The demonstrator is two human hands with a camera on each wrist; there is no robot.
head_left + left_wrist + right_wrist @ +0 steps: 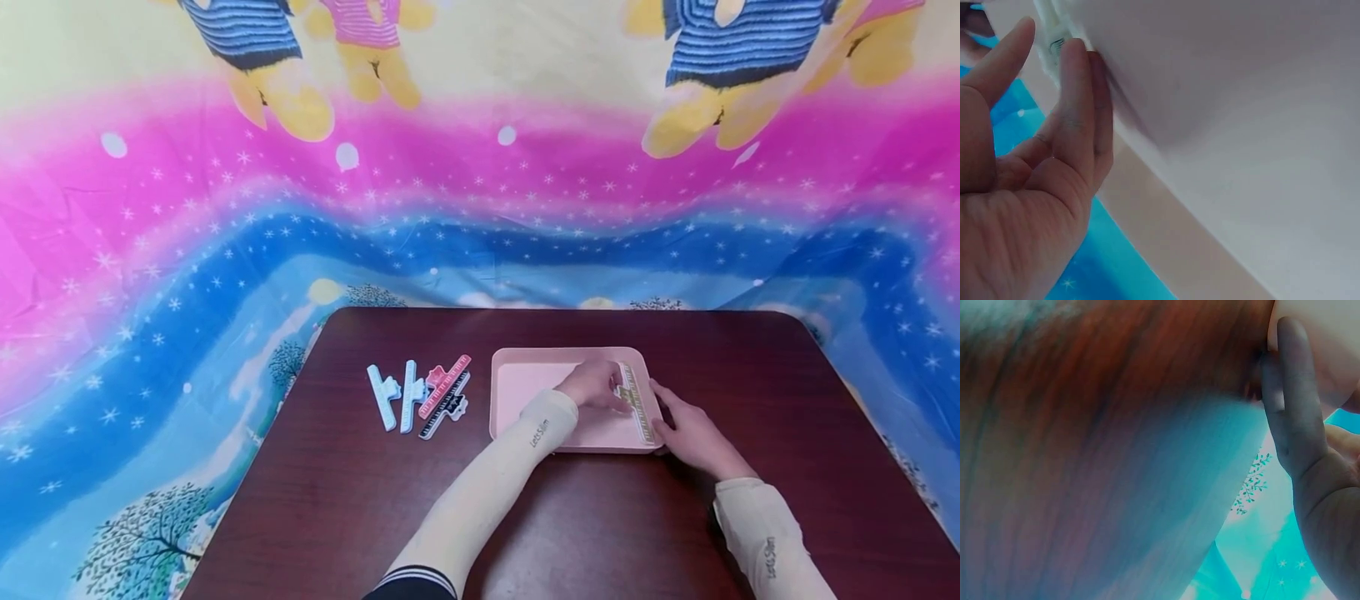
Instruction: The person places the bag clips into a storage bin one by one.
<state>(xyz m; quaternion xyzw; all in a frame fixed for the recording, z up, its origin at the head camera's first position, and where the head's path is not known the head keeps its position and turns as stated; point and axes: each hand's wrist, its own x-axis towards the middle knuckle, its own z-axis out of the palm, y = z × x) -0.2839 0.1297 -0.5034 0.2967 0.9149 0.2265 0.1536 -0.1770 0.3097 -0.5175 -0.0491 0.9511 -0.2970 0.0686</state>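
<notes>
A snowflake-patterned cloth [480, 192] hangs behind this dark, glossy table [600, 533]; on it, a pink tray [525, 387]. My right hand [697, 433] touches its outer wall, straight-fingered; my left hand [596, 385], loose, thumb apart, is at the gold clip [638, 404] inside, along the right wall.

Head view: behind and above left hand [596, 387] and right hand [693, 429], facing forward-down, well off. Left-wrist view: close beside left hand, facing along it over pink tray [525, 392]. Right-wrist view: close beside right hand, facing along it, mostly over tabletop [600, 517]. I see tray in all three.
</notes>
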